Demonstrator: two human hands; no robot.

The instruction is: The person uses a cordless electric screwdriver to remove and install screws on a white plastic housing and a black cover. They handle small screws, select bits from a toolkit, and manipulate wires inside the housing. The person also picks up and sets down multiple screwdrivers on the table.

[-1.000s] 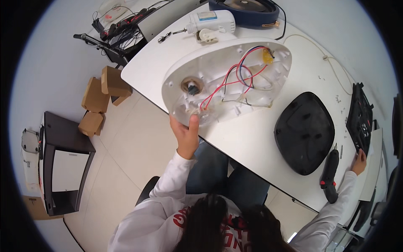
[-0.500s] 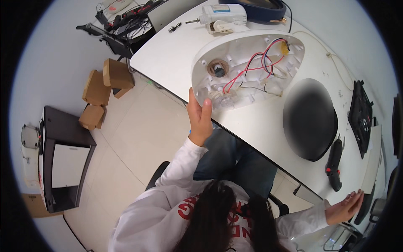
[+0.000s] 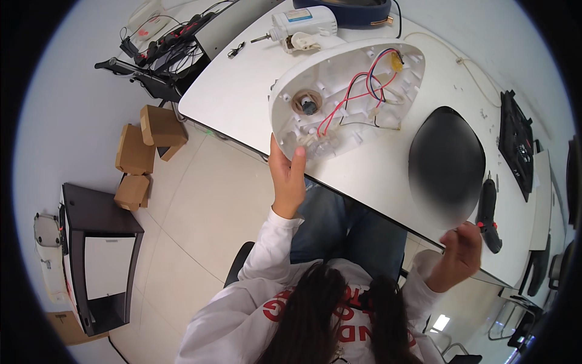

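My left hand (image 3: 287, 181) grips the lower left rim of a white plastic housing (image 3: 285, 85), thumb inside and fingers behind. The housing is a hollow, rounded shell tilted with its open side toward me. Red, black and blue wires (image 3: 357, 91) loop inside it, and a round socket with a dark centre (image 3: 308, 104) sits at its left. My right hand (image 3: 458, 258) is by the lower end of a black oval panel (image 3: 445, 158), which lies on the table and looks partly blurred. Its fingers are curled together, and what they hold, if anything, is hidden.
Right of the panel lies a black cordless screwdriver (image 3: 488, 215) with red parts; beyond it are loose screws (image 3: 484, 114) and a black tool case (image 3: 515, 145). A white motor unit with a metal shaft (image 3: 306, 27) and a dark blue case (image 3: 345, 15) stand at the back.
My right hand has come in from the far right to the panel's lower end, and its outstretched fingers have curled. My left hand still holds the housing. The whole view has shifted slightly.
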